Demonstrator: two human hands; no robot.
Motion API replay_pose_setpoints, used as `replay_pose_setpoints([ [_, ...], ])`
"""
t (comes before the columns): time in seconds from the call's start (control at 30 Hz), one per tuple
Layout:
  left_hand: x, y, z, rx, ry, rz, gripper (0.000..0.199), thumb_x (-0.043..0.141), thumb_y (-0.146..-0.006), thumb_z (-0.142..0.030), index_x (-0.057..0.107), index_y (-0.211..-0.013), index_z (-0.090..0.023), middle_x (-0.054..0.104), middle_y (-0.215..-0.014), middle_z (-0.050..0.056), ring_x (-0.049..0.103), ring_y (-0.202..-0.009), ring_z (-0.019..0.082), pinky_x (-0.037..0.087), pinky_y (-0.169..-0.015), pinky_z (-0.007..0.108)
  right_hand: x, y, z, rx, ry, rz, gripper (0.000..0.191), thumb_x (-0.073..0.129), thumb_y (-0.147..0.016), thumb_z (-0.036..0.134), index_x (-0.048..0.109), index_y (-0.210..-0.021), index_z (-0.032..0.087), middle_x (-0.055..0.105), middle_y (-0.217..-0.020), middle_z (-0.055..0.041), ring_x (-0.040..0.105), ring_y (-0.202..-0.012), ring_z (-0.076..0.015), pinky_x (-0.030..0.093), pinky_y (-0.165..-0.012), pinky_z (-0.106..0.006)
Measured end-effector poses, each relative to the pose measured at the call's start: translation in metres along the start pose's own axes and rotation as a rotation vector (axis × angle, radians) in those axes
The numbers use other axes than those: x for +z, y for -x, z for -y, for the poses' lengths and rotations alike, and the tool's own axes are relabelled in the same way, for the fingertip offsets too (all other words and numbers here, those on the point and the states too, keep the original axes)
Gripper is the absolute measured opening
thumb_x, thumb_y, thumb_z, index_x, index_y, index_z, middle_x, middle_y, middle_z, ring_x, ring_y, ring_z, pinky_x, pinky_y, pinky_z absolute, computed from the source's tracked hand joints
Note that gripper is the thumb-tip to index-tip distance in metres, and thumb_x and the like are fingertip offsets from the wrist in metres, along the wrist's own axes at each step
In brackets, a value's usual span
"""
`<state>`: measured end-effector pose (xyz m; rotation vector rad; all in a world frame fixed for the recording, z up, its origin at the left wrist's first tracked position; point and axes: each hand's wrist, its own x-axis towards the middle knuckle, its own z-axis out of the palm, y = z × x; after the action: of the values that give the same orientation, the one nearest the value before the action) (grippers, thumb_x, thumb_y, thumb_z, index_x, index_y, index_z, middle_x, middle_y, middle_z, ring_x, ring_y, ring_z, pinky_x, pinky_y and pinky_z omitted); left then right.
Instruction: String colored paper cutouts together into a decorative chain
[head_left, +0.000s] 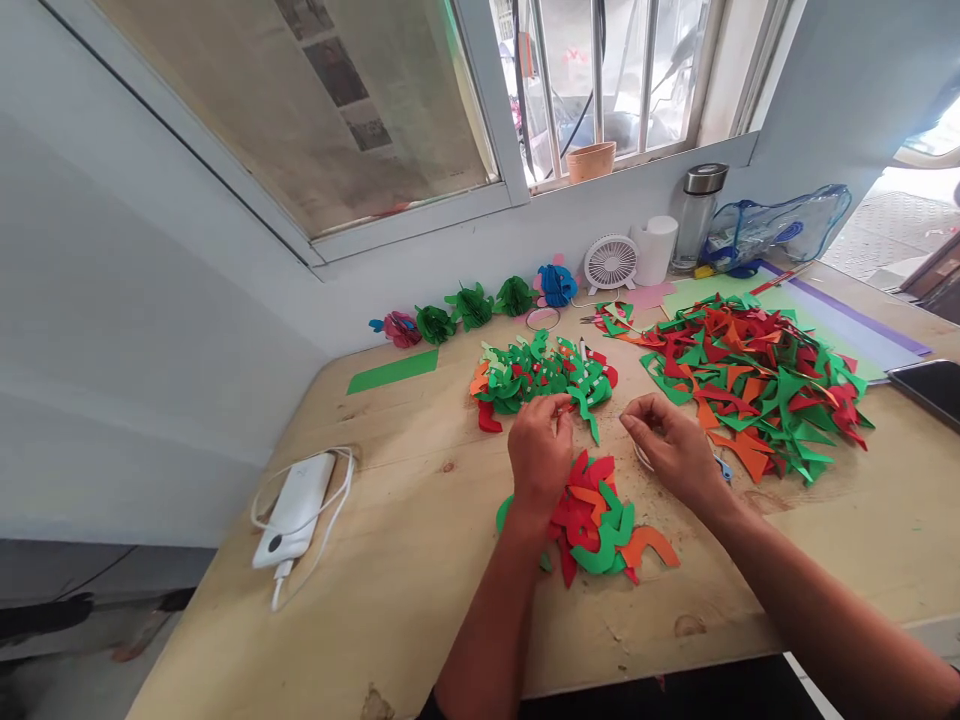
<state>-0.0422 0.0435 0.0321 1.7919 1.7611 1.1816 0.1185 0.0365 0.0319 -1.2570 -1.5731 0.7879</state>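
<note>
My left hand (541, 450) is closed, its fingertips at one end of a curved green paper cut-out (586, 415). Opposite it, my right hand (671, 445) is pinched together; whatever lies between its fingertips is too small to make out. Just beyond my left hand sits a pile of mostly green cut-out shapes (525, 375), some with small white patches. Below both hands, partly hidden by my left wrist, lies a loose heap of red, green and orange cut-outs (592, 520). Blue-handled scissors (724, 470) show partly beside my right hand.
A large heap of paper scraps (757, 390) lies at right, near a phone (930, 390). A power bank (296, 510) with a cable is at left. Along the wall stand paper flowers (472, 306), a small fan (611, 263) and a glass bottle (696, 220).
</note>
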Motion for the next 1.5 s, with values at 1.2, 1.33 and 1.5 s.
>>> replay_pose_setpoints([
  [1.2, 0.025, 0.016, -0.005, -0.328, 0.698, 0.068, 0.013, 0.063, -0.070, -0.024, 0.068, -0.077, -0.015, 0.066, -0.067, 0.003, 0.059, -0.059, 0.011, 0.046, -0.057, 0.022, 0.005, 0.001, -0.005, 0.195, -0.212, 0.122, 0.023, 0.059, -0.076, 0.041, 0.057, -0.073, 0.019, 0.062, -0.088, -0.0040, 0.050, -0.061, -0.0117, 0.040, -0.058, -0.027],
  [1.33, 0.026, 0.017, -0.007, -0.266, 0.718, 0.115, 0.016, 0.064, -0.070, -0.025, 0.069, -0.083, -0.015, 0.068, -0.072, 0.004, 0.062, -0.065, 0.013, 0.049, -0.061, 0.024, 0.005, 0.000, -0.004, 0.216, -0.153, 0.153, 0.023, 0.059, -0.075, 0.041, 0.058, -0.071, 0.019, 0.056, -0.063, 0.0003, 0.047, -0.054, -0.0117, 0.035, -0.050, -0.025],
  [1.5, 0.027, 0.017, -0.007, -0.380, 0.818, 0.169, 0.021, 0.068, -0.067, -0.029, 0.068, -0.082, -0.014, 0.069, -0.069, 0.005, 0.060, -0.056, 0.012, 0.048, -0.056, 0.024, 0.004, -0.003, -0.005, 0.238, -0.158, 0.108, 0.025, 0.060, -0.073, 0.042, 0.059, -0.070, 0.017, 0.057, -0.064, -0.0008, 0.047, -0.057, -0.0122, 0.037, -0.053, -0.026],
])
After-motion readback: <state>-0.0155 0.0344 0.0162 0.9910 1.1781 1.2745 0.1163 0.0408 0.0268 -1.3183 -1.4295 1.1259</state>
